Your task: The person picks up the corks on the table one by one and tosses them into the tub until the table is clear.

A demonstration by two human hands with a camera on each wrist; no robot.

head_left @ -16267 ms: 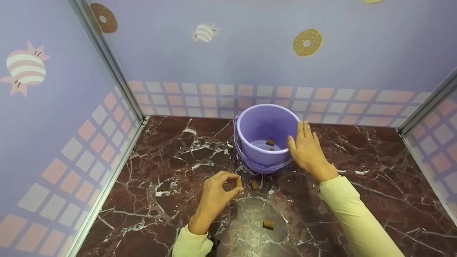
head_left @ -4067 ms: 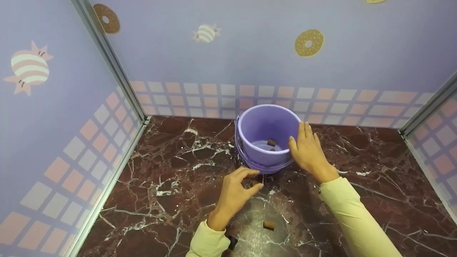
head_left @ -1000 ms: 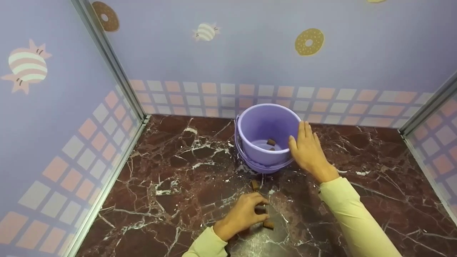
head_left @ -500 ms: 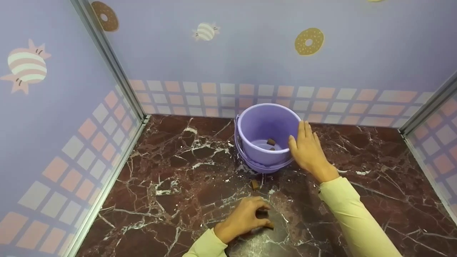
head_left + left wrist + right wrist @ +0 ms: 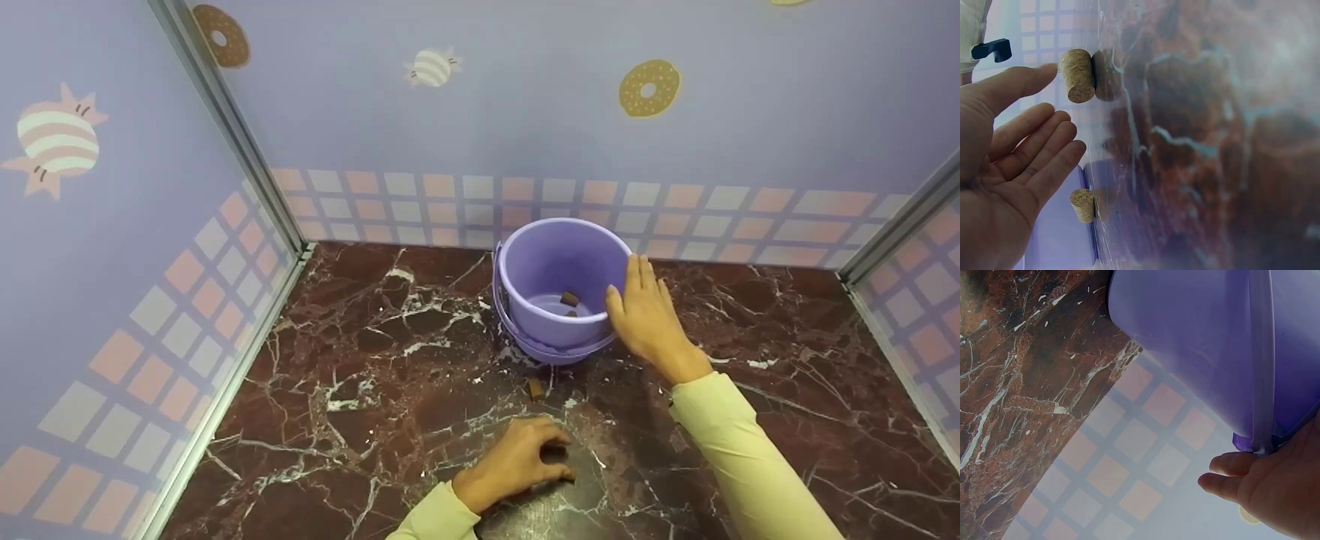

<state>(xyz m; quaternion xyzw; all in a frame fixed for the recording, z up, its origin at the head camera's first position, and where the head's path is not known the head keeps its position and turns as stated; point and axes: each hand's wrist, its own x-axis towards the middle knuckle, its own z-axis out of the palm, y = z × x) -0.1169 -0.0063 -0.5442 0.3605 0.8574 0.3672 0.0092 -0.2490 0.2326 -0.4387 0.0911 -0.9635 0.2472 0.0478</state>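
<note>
A purple bucket (image 5: 566,330) stands upright on the dark marbled surface, with brown corks (image 5: 569,298) visible on its bottom. My right hand (image 5: 646,319) rests against its right side, fingers straight along the rim; the right wrist view shows it by the bucket's handle (image 5: 1262,360). My left hand (image 5: 517,457) is low over the surface, nothing between its parted thumb and fingers. In the left wrist view the thumb tip is right at a cork (image 5: 1077,77), which the hand mostly hides from the head view. Another cork (image 5: 535,388) lies in front of the bucket.
A lilac back wall (image 5: 375,120) with a checked band rises just behind the bucket. Side panels (image 5: 112,247) close in the left and right. Marbled surface (image 5: 360,435) extends around both hands.
Sixteen seconds ago my left hand pinched a cork; later it reached, fingers parted, to the cork before the bucket. It has since come down to the nearer cork. My right hand has stayed.
</note>
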